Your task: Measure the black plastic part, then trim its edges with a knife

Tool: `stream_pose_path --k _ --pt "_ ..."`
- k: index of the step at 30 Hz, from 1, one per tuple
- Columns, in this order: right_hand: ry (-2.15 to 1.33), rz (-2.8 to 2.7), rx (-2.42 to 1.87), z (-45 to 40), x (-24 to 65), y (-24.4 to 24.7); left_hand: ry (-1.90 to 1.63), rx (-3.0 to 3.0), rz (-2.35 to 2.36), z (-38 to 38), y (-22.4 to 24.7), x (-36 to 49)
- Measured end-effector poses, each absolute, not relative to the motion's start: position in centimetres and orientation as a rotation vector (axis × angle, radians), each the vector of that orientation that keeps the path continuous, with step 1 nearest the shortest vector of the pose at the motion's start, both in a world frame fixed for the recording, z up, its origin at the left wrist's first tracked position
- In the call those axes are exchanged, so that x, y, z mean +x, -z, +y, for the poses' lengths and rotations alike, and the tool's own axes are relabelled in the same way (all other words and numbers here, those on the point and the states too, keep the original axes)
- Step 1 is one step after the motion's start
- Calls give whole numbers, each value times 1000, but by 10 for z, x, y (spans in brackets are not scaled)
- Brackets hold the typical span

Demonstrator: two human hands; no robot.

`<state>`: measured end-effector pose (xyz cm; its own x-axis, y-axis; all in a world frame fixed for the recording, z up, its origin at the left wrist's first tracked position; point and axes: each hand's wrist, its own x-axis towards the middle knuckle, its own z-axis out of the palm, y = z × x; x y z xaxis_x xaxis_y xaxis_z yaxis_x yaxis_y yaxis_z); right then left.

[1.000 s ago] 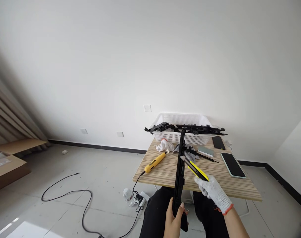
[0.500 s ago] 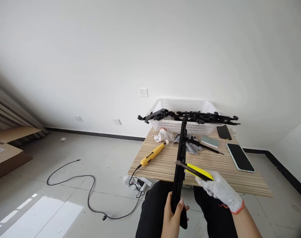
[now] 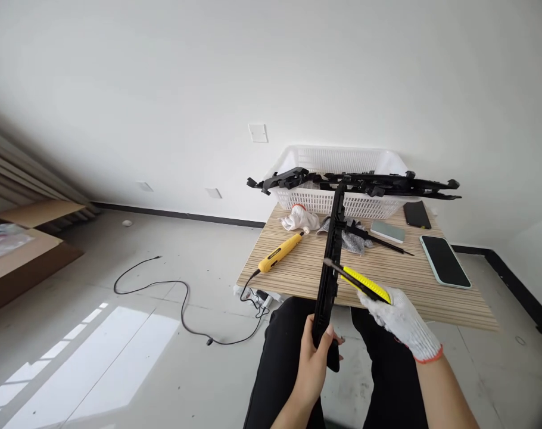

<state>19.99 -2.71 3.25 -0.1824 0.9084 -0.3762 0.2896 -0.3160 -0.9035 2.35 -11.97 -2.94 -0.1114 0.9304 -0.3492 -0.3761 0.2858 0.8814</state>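
Note:
My left hand, bare, is wrapped round the near end of a long black plastic part. That part points away from me over the table, its far end at the white basket. My right hand, in a white knit glove with a red cuff, grips a yellow and black utility knife. The knife's dark blade end lies at the middle of the black part; whether it touches I cannot tell.
More black plastic parts lie across the white basket at the wall. On the wooden table are a yellow corded tool, a crumpled glove, a grey cloth, a phone and a black cable on the floor.
The view has tilted down, so the table and basket sit higher in it. My left hand still holds the black part, and the knife stays at its middle in my right hand.

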Motion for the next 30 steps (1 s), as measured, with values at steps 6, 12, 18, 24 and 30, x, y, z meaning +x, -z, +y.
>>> stream_pose_path --k 6,12,18,24,30 --pt "-1539 -1437 -1631 -28 198 -38 -1220 616 1227 -120 25 24" --pt "-1558 -1361 -1602 -28 199 -41 -1204 650 1225 -119 19 23" --pt "-1534 -1356 -1599 -28 200 -40 -1210 643 1211 -119 21 22" --pt "-1500 -1318 -1613 -29 200 -42 -1229 648 1217 -119 24 23" --pt "-1517 -1350 -1596 -29 201 -40 -1239 642 1222 -120 25 23"
